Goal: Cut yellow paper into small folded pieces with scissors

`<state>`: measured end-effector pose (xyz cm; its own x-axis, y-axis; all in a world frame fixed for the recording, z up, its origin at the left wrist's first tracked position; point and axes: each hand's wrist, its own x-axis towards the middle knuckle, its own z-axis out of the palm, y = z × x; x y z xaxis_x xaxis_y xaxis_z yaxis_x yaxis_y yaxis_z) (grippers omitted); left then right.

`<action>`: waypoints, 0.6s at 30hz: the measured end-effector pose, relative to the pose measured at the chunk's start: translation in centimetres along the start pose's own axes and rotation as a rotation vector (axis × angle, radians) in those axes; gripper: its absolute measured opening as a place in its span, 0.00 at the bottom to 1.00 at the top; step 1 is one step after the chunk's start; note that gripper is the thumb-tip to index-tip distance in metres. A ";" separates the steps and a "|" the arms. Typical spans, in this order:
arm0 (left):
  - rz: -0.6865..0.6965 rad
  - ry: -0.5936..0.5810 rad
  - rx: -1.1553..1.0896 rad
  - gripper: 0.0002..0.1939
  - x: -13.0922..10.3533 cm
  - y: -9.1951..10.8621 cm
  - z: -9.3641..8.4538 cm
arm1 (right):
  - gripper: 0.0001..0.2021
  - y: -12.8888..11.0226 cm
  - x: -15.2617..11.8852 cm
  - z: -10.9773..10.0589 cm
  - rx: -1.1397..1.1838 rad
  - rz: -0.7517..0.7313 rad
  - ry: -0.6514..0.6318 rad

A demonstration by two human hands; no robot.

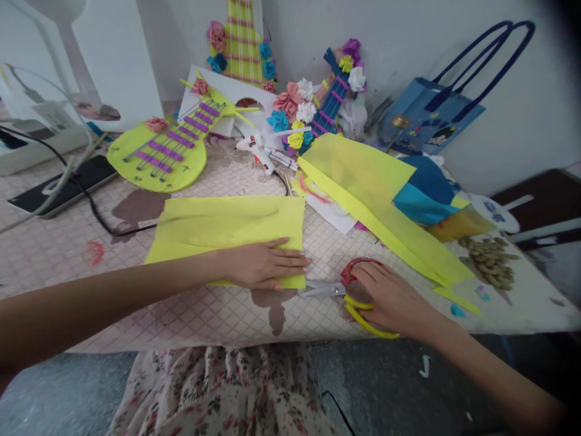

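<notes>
A yellow sheet (227, 224) lies on the table, slightly wrinkled along its middle. My left hand (263, 265) rests palm down across its lower right part, fingers stretched toward the right edge. To the right, my right hand (385, 293) grips scissors (333, 289) with one red and one yellow handle. The blades are parted and point left, by the sheet's lower right corner. Larger folded yellow sheets (363, 188) lie beyond my right hand, partly over blue sheets (426, 194).
A white glue gun (261, 154) lies behind the sheet, its black cable running near it. Decorated guitar shapes (163, 151) stand or lie at the back. A blue bag (431, 115) and brown pods (490, 260) are at the right. A black power bank-like slab (68, 184) is left.
</notes>
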<state>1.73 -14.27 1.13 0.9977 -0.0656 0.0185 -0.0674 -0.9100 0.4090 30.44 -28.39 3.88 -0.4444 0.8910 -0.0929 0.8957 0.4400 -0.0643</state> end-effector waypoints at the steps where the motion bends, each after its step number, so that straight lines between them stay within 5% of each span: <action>1: -0.008 0.000 0.003 0.29 0.1 -0.1 0.1 | 0.18 0.0 0.0 0.0 0.002 0.002 0.002; 18: 0.063 -0.051 0.037 0.26 0.6 -0.8 -1.2 | 0.17 0.5 -0.7 0.0 0.000 0.042 -0.007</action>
<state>2.41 -13.11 1.96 0.9897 -0.1428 -0.0039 -0.1310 -0.9179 0.3745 31.22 -28.79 3.87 -0.4064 0.9079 -0.1028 0.9136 0.4022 -0.0601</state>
